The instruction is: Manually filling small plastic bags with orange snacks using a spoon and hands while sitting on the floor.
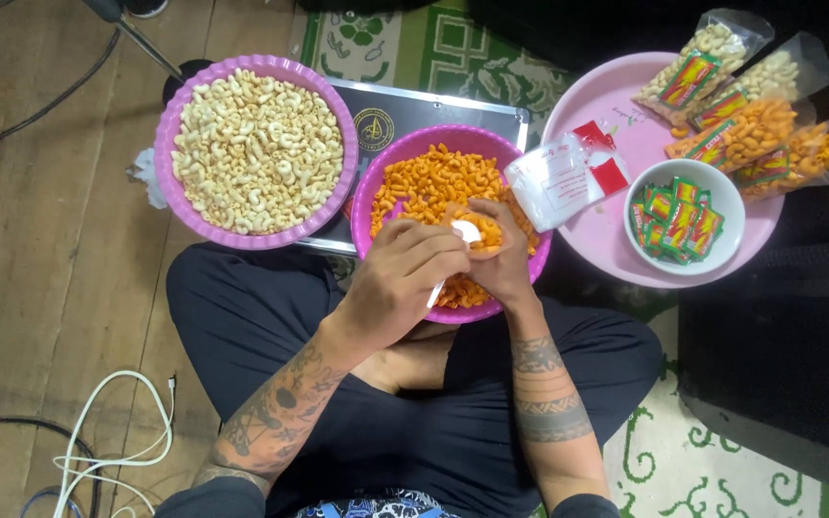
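Observation:
I sit cross-legged with a purple bowl [376, 182] of orange curled snacks [429, 182] on my lap. My left hand [400, 278] is closed on a white plastic spoon [467, 230], whose scoop end sits over the bowl. My right hand [509, 267] pinches a small clear bag, mostly hidden by the fingers, with orange snacks in it, right against the spoon. Both hands hover over the near side of the orange bowl.
A second purple bowl [167, 134] of pale curled snacks stands to the left. To the right, a pink tray [606, 96] carries filled snack bags [750, 129], empty clear bags [563, 177] and a white bowl [733, 219] of small labels. White cables [98, 441] lie on the wooden floor.

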